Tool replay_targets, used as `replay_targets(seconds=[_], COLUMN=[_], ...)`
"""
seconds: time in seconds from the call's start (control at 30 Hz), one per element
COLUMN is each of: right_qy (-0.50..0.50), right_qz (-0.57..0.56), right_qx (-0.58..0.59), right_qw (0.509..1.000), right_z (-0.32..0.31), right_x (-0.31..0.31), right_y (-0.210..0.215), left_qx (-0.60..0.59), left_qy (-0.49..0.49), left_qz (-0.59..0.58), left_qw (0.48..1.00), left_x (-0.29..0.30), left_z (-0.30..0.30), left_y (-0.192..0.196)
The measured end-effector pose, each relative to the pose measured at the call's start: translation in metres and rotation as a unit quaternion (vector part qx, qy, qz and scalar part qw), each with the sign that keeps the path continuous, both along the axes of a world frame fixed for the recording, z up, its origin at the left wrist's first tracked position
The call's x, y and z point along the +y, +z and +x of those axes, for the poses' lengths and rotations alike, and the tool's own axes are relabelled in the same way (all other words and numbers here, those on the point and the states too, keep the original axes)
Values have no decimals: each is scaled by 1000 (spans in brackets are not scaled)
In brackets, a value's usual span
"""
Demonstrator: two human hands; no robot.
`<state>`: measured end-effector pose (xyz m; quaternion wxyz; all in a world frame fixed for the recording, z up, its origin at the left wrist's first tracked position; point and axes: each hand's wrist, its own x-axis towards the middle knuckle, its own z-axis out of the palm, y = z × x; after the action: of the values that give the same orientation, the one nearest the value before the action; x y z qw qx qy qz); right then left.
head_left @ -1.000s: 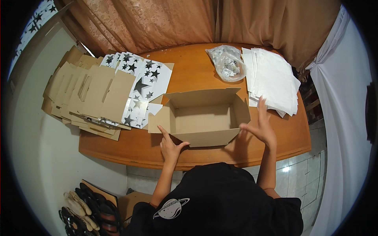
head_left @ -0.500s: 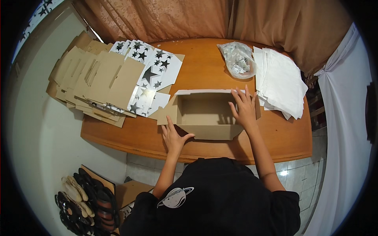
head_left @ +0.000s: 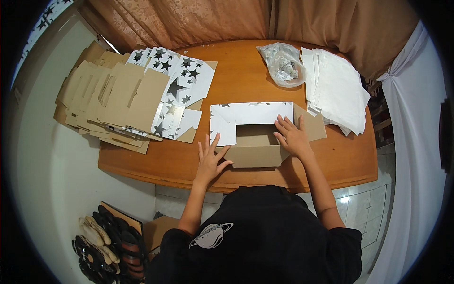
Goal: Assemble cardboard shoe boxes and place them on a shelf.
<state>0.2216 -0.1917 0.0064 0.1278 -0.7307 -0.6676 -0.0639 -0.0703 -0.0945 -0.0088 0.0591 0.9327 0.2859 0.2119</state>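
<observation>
Brown cardboard box [head_left: 255,146] with white star-printed flaps sits mid-worktop [head_left: 331,165], long axis left to right before me. I rest my left hand [head_left: 210,158] spread flat at its left end; my right hand [head_left: 292,137], fingers splayed, presses its right rim, nearer the opening.

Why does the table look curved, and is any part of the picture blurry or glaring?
Head view: the fisheye lens bends the wooden table edges toward the dark round rim; the middle is sharp, with both hands, left hand and right hand, on the cardboard box; a small bright glare shows on the floor tiles.
</observation>
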Motion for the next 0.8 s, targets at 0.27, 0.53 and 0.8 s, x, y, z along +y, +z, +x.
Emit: replay_targets(seconds=[0.27, 0.53, 0.8], right_qy=[5, 6, -75], right_qz=[53, 234, 280], right_qx=[34, 88, 69], right_qw=[998, 968, 955], right_z=[-4, -16, -18], right_x=[-5, -34, -51], right_y=[11, 30, 22], left_qx=[-30, -71, -86], left_qy=[-22, 106, 187], left_qz=[-21, 65, 21], left_qw=[999, 990, 978], left_x=[0, -6, -1], left_z=[8, 37, 55], left_y=[17, 18, 22])
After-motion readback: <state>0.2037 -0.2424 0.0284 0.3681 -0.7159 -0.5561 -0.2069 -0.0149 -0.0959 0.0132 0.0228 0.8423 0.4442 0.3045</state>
